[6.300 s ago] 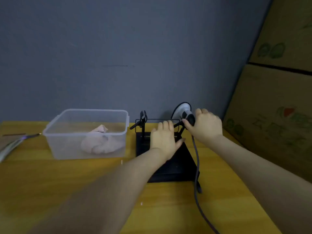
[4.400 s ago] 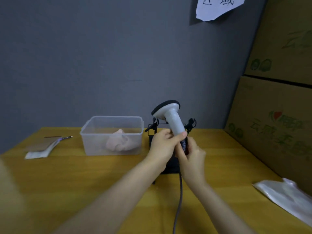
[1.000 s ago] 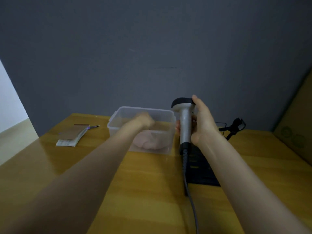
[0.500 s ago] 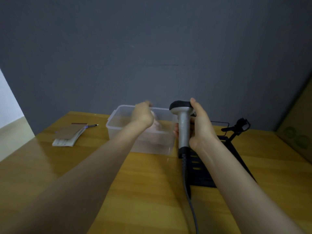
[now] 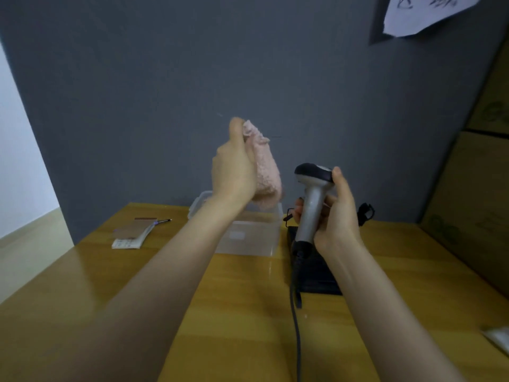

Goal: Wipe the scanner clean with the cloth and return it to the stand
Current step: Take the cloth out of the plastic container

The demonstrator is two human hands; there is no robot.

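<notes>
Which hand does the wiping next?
Left. The left hand already holds the cloth raised beside the scanner, apart from it; the right hand is gripping the scanner's handle.

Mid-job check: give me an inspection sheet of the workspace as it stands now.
Surface: wooden table, glossy, no spills seen.
Job's things: pink cloth lifted above the clear bin; scanner off the black stand.
Clutter: notepad and pen far left; a plastic bag at the right edge.
Grippers: left hand holds the cloth; right hand grips the scanner's handle.
Cables: scanner cable hangs down across the table.
Surroundings: grey wall, taped paper, cardboard boxes right.
</notes>
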